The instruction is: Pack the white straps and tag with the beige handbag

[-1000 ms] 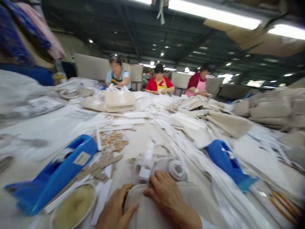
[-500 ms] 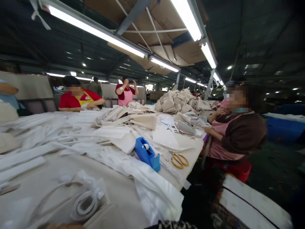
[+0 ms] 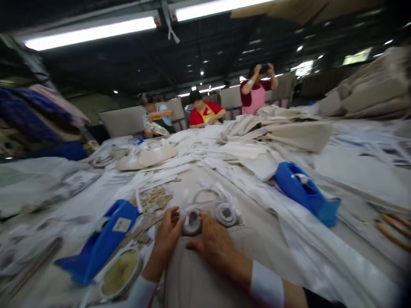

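At the frame's lower centre, your left hand (image 3: 168,233) and right hand (image 3: 216,239), both loosely spread, flank a round, greyish-white fabric-strap coil (image 3: 193,222) just above the beige cloth piece (image 3: 189,280), probably so it stays rolled.

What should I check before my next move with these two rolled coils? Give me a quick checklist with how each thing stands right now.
1. Left grip and right grip on opposite sides of the left coil: ok.
2. Firm hold on that coil: cannot tell, the picture is blurred.
3. Right coil rolled up: ok.
4. Left tape dispenser and right tape dispenser apart from both grips: ok.
5. Area near the left grip free of scraps: not ok, cardboard scraps lie there.
6. Scissors shut: cannot tell, only blurred orange handles show clearly enough to recognize.
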The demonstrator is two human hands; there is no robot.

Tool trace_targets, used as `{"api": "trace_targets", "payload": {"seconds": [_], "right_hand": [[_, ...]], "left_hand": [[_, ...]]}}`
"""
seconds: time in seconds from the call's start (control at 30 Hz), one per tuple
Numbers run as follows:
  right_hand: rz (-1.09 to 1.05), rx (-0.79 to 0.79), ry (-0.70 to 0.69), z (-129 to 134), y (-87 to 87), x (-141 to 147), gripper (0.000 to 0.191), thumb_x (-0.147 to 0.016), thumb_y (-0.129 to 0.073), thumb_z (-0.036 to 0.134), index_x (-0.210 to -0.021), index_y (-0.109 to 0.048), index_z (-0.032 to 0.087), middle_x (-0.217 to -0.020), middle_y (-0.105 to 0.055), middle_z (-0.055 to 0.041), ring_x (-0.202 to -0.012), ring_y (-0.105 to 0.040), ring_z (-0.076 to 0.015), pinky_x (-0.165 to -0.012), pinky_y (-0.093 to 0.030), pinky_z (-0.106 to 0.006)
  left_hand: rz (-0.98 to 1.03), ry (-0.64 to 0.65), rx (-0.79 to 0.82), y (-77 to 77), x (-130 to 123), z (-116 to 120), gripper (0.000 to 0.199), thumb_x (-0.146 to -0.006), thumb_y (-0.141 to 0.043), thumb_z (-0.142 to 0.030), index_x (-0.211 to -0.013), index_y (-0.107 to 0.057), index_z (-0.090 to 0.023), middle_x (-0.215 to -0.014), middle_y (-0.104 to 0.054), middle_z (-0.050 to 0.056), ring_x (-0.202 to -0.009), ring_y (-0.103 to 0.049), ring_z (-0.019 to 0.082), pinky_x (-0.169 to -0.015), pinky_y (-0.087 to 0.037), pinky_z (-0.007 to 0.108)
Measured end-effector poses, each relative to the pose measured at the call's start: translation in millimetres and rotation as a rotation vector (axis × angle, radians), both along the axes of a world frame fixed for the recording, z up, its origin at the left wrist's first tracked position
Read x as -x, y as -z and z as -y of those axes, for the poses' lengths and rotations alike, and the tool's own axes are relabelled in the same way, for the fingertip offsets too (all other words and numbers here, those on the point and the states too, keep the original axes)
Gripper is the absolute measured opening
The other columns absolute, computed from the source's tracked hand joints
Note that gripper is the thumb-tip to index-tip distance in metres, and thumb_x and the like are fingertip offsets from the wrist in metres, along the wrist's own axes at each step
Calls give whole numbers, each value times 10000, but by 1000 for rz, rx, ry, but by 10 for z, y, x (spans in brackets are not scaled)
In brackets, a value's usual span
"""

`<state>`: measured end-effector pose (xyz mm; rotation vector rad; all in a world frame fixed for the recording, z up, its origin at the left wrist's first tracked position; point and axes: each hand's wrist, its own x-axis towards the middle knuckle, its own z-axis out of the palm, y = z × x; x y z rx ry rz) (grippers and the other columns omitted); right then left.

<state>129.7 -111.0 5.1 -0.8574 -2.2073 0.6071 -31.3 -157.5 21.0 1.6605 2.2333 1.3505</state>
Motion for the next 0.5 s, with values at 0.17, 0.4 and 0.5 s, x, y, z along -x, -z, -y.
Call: {"api": "trace_targets", "payload": {"seconds": [0.17,0.4,0.5], "right_hand": [[-15,-80,5,-21,103,-27,692,-652,-839,277,-1194,-435,134,-1101,-614,-140,-977,-637,-306,-822,-556,-443],[-31,-94,10,-27,174,6,443,-773,-673,235,-1146,-451,149,-1058,-612,-138,-952,-623,-291,-781,-556,-433],[-101,-151,-28,-67,233,8,331,-837,-521,172,-1164,-464,171,-1037,-618,-128,-939,-610,-261,-766,-553,-408]], "left_hand": [[-367,-105,22,188,72,-25,304,-916,-467,-268,-1191,-543,-162,-1116,-568,115,-1093,-508,272,-997,-421,524],[18,139,-153,-238,-509,-146,375,-869,-420,-151,-1227,-530,-184,-1231,-555,101,-1195,-496,231,-1072,-376,454],[369,254,-201,-413,-814,-399,281,-883,-417,-196,-1111,-581,-193,-1140,-628,69,-1094,-579,193,-1010,-432,383]]}}
